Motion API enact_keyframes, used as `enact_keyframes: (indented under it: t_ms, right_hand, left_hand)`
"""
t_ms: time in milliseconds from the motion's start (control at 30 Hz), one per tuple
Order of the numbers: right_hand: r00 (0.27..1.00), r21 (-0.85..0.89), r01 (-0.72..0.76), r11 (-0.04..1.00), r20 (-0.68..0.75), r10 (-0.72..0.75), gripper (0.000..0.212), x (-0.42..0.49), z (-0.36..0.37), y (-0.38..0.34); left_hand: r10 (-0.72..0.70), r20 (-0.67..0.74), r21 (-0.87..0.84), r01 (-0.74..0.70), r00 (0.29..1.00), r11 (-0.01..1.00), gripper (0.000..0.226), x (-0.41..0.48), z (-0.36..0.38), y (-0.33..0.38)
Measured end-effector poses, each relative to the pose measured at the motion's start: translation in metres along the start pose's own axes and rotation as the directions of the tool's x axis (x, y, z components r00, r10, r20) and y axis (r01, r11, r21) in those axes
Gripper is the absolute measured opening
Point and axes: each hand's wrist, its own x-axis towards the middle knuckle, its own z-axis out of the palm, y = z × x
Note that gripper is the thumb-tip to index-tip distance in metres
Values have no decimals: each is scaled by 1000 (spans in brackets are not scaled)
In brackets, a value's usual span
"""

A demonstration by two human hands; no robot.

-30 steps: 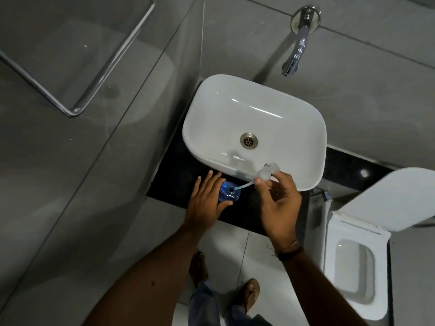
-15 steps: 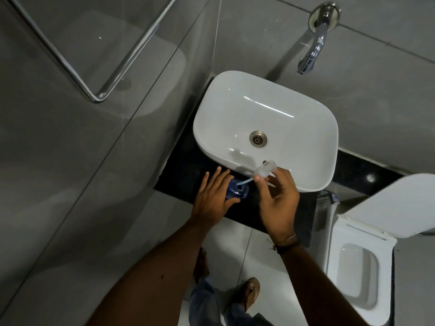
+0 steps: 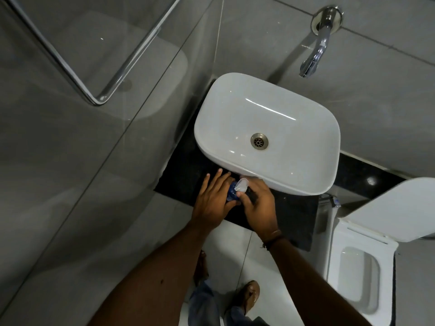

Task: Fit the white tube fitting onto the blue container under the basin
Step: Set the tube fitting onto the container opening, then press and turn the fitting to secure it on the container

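A: Head view: what is changing?
B: The right hand [image 3: 258, 203] is bringing the white tube fitting [image 3: 242, 185] down against the blue container [image 3: 231, 194], near the basin [image 3: 306, 184].
A: Fingers?
B: Both are grasping; the left hand [image 3: 213, 201] is steadying it. Seating looks close.

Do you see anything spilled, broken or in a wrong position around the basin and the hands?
Nothing stands out. The white ceramic basin looks dry and whole, and no spill shows on the black stone counter. The left hand steadies the small blue container while the right hand holds the white translucent tube fitting at it.
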Motion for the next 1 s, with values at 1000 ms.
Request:
enact_keyframes:
  t_ms: [1000]
  right_hand:
    - [989,47,-107,993,-100,111,48,-8,-5,9]
  left_hand:
    - [0,51,0,0,999,1000,71,2,-2,-3]
